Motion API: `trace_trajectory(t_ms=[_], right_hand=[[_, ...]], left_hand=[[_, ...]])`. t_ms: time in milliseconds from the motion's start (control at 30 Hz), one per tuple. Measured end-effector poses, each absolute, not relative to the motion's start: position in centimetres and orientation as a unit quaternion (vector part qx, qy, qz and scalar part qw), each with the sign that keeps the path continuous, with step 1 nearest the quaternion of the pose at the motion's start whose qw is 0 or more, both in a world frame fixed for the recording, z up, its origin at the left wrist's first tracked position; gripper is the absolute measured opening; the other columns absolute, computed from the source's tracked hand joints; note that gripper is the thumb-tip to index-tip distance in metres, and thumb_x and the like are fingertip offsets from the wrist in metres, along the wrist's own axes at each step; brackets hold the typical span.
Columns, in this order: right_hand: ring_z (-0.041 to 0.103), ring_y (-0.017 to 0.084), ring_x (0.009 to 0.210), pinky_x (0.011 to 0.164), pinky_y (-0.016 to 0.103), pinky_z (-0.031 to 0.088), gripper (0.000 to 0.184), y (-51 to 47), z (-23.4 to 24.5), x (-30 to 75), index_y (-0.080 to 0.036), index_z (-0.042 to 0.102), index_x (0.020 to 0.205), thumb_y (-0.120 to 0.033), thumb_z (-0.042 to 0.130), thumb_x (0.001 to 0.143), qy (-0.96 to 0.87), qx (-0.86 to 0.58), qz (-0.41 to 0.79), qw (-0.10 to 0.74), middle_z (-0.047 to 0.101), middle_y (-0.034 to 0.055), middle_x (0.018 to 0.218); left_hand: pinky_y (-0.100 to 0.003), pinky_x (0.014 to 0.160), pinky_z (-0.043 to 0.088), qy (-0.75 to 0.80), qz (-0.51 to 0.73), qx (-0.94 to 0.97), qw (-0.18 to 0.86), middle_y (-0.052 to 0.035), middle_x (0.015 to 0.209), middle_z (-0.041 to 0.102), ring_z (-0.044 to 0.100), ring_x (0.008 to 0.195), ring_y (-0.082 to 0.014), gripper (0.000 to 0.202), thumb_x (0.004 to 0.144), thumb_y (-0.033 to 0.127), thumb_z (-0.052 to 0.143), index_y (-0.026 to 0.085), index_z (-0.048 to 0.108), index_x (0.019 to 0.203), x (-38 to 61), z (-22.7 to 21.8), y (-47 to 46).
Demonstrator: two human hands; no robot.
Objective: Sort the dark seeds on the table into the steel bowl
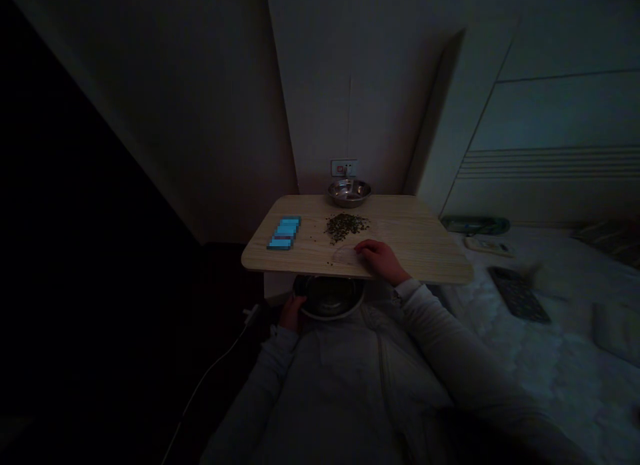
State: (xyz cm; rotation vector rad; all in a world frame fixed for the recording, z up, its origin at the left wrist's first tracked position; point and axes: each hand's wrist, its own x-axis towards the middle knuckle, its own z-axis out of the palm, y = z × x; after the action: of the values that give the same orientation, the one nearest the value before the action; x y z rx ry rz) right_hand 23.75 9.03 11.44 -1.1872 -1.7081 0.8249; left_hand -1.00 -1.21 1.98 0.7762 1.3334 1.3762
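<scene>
As left hand (291, 313) grips bowl (330, 299), right hand (383, 258) rests

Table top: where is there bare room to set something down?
Widest bare wood: the right of the table, between the dark pile and the right edge. A narrower strip runs between the blue packets and the pile. The middle is crowded: metal bowl at the far edge, pile, then the right hand. The left hand holds a second bowl underneath.

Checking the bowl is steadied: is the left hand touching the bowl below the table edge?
Touching. The head view shows the left hand closed on the left rim of the bowl, below the table.
</scene>
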Motion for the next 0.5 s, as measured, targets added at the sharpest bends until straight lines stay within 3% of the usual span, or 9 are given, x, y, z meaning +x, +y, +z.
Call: trace_trajectory(t_ms=[300, 500], right_hand=[[0.067, 0.019, 0.081, 0.086, 0.033, 0.051, 0.018, 9.1, 11.2, 23.7, -0.022, 0.073, 0.071, -0.022, 0.055, 0.072, -0.688, -0.476, 0.324, 0.442, 0.075, 0.0019, 0.080], [0.066, 0.019, 0.081, 0.086, 0.034, 0.051, 0.019, 8.9, 11.6, 23.6, -0.021, 0.074, 0.072, -0.020, 0.054, 0.072, -0.688, -0.493, 0.318, 0.426, 0.075, 0.0026, 0.081]], left_hand=[[-0.041, 0.086, 0.051, 0.557, 0.592, 0.286, 0.507, -0.0032, 0.071, 0.069, 0.066, 0.092, -0.0285, 0.010, 0.054, 0.029, 0.068, 0.024, 0.063, 0.061, 0.0, 2.3, -1.2], [-0.045, 0.093, 0.048, 0.566, 0.577, 0.319, 0.495, -0.0064, 0.077, 0.070, 0.065, 0.101, -0.0322, 0.009, 0.051, 0.022, 0.069, 0.024, 0.062, 0.057, -1.1, 2.6, -1.3]])
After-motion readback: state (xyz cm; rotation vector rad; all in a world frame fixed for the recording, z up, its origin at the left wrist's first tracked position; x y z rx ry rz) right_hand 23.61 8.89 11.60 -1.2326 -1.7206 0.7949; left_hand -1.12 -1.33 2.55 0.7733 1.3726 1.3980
